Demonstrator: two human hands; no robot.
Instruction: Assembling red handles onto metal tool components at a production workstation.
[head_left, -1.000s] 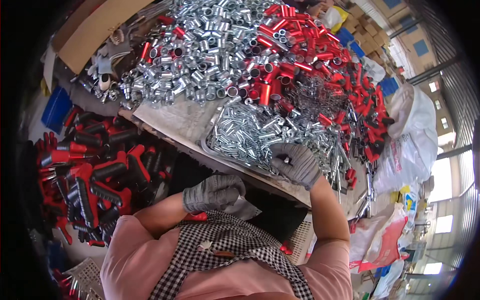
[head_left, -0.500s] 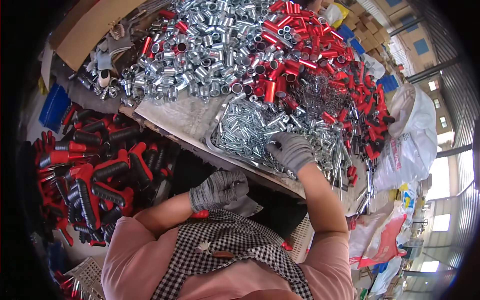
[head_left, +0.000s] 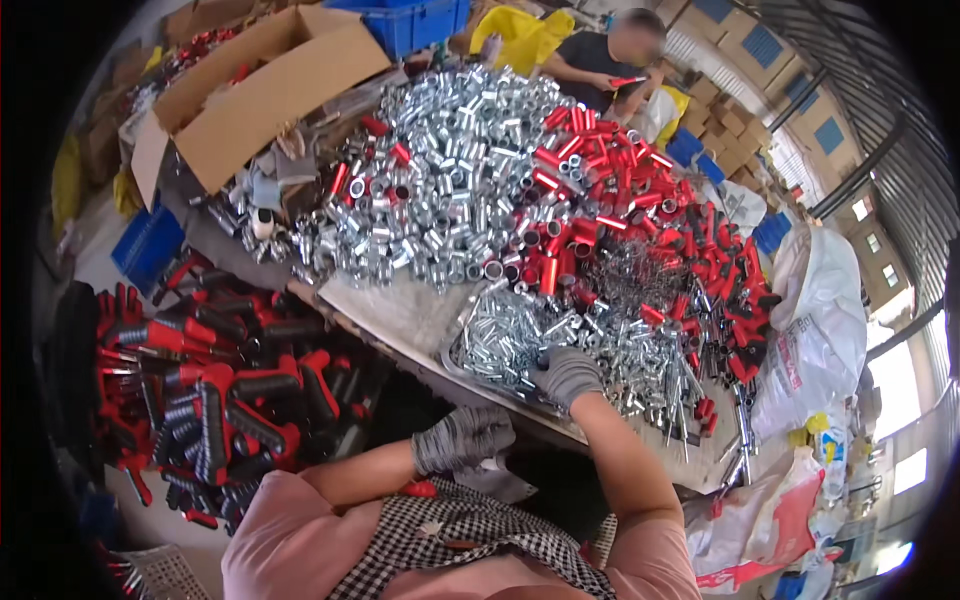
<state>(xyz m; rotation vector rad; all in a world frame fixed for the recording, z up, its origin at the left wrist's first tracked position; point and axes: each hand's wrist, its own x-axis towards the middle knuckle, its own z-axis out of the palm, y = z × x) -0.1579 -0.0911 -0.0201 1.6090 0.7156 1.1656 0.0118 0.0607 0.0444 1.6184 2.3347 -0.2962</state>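
Note:
My left hand [head_left: 462,440], in a grey knitted glove, is closed in a fist in front of the bench's near edge. Whatever it may hold is hidden by the fingers. My right hand [head_left: 570,378], gloved the same way, has its fingers bent down at the right side of a shallow tray of small silver metal pins [head_left: 500,340]. Its fingertips touch the pins, and anything pinched there is too small to make out. Just right of that hand lie more small metal parts [head_left: 640,350], and behind them a tangle of thin wire springs [head_left: 635,270].
Silver metal sleeves [head_left: 420,190] and red tubes [head_left: 590,160] are heaped across the bench [head_left: 390,310]. Red-and-black handled tools [head_left: 230,400] pile up at my left. A cardboard box [head_left: 270,90] stands at the back left, a white sack [head_left: 815,330] at the right. Another person [head_left: 610,60] sits opposite.
The view has tilted up, bringing the person opposite and a blue crate into sight. My right hand has shifted left toward the tray of pins. The left hand stays closed.

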